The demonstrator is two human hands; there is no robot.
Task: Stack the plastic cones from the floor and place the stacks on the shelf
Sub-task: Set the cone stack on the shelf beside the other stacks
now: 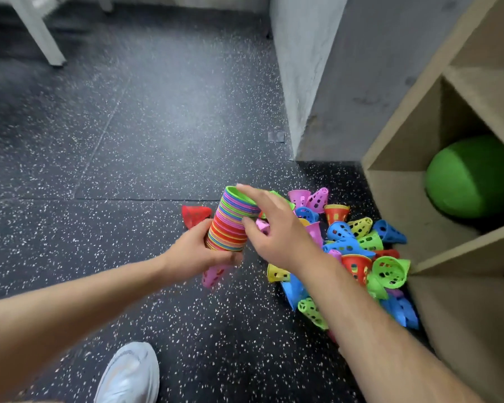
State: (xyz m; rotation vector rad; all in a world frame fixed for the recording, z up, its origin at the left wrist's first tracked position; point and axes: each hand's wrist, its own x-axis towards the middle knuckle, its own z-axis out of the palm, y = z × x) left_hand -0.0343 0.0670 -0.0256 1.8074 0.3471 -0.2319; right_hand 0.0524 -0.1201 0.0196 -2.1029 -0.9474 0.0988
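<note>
A tall stack of nested coloured plastic cones (234, 221) hangs tilted above the dark floor, wide ends up, a pink tip at its bottom. My left hand (200, 250) grips the stack's lower part. My right hand (269, 228) is at its top, fingers on the rim of the uppermost green cone, thumb against the side. A heap of loose perforated cones (349, 242) in pink, blue, yellow, green and red lies on the floor to the right. One red cone (195, 215) lies apart, behind my left hand. The wooden shelf (396, 199) stands at the right.
A green ball (472, 177) fills a lower shelf compartment. A grey concrete pillar (312, 82) rises behind the heap. White furniture legs (38, 33) stand at the far left. My white shoe (128, 376) is on the speckled floor near the bottom edge.
</note>
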